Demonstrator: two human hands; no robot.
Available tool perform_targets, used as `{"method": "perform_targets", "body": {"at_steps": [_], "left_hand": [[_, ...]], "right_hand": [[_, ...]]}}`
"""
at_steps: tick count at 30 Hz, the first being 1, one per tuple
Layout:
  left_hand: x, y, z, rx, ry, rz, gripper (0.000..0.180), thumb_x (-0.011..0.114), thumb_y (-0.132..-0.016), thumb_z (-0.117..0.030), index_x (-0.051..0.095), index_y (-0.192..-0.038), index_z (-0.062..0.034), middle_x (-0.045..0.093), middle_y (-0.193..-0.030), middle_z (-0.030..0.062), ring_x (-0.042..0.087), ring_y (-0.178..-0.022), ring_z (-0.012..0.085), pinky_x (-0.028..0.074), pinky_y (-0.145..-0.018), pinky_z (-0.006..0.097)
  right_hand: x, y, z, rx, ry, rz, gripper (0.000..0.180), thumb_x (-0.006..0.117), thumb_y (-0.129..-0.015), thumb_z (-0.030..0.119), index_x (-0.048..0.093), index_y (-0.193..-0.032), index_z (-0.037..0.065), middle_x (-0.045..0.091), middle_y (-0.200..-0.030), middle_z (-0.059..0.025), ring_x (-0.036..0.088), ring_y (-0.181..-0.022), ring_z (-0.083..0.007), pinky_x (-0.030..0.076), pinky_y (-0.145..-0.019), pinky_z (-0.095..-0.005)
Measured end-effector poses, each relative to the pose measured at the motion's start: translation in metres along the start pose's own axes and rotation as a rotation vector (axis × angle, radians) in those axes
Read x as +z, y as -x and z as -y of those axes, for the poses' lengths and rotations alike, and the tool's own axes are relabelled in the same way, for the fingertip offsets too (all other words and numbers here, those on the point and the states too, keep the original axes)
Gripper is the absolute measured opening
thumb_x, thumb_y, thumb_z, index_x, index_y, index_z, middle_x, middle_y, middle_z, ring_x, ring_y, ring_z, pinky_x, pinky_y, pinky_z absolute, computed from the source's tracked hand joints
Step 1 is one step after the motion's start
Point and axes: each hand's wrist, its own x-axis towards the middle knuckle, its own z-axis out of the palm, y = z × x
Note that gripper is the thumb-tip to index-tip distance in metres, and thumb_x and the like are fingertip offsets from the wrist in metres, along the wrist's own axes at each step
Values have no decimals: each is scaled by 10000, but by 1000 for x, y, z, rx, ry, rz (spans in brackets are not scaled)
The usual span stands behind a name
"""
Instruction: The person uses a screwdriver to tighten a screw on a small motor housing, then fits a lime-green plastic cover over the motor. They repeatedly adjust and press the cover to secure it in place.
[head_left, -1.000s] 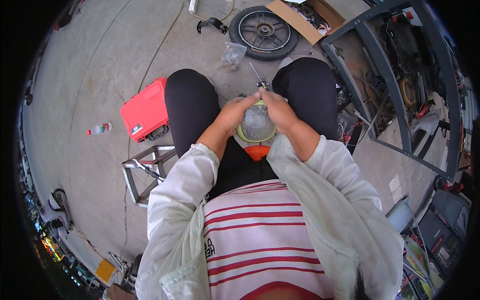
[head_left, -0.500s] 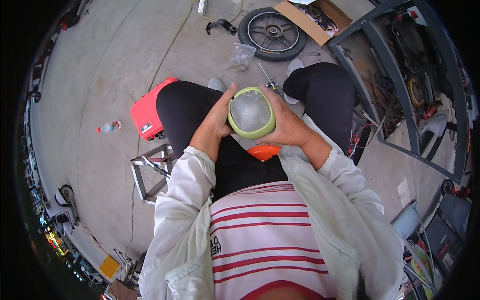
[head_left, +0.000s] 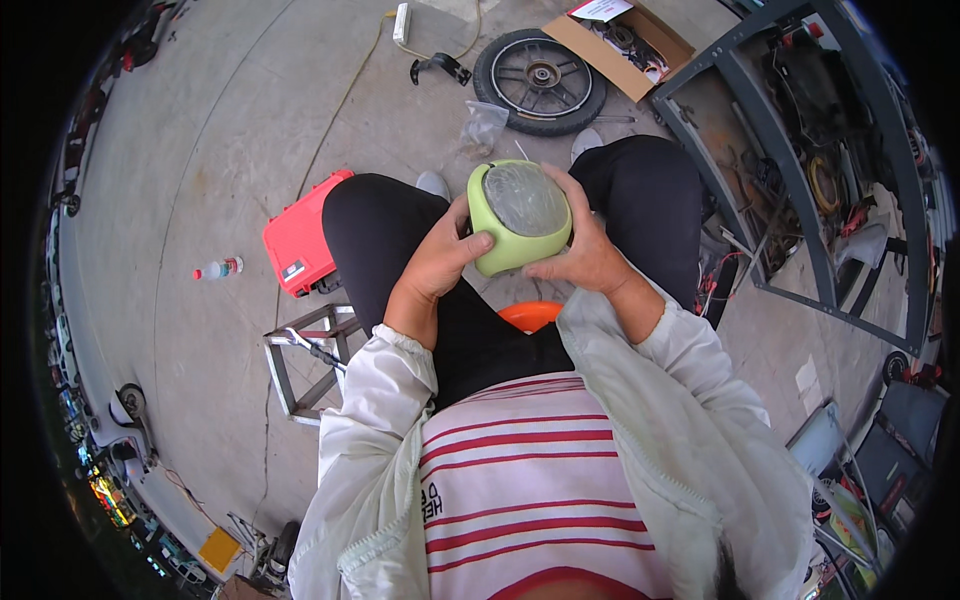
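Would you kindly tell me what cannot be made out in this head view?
- Lamp: its underside is hidden by both hands, left hand and right hand.
- Orange seat: mostly covered by the legs.
- Cardboard box: contents too small to tell.
- Shelf: items blurred by fisheye bending near the rim.

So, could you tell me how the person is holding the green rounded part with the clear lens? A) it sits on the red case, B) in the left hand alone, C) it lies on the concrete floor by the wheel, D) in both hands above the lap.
D: the left hand and the right hand grip opposite sides of the green rounded part above the lap.
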Motion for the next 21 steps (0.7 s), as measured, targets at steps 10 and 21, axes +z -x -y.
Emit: {"method": "perform_targets", "body": {"at_steps": [10, 21], "left_hand": [[4, 0, 1, 131, 35, -63, 1243, 928, -647, -409, 244, -1594, 17, 417, -1550, 175, 373, -1448, 303, 251, -1210, 375], [5, -4, -4, 21, 135, -24, 1087, 912, -684, -324, 344, -1553, -2, 491, -1480, 140, 440, -1393, 287, 311, -1181, 378]], "right_hand": [[-2, 1, 9, 46, 87, 82, 1248, 993, -595, 292, 263, -1587, 88, 407, -1548, -128, 395, -1433, -248, 310, -1189, -375], [-1, 0, 10, 75, 47, 79, 1133, 965, -630, 279, 341, -1550, 61, 452, -1479, -206, 451, -1380, -325, 365, -1153, -411]]}}
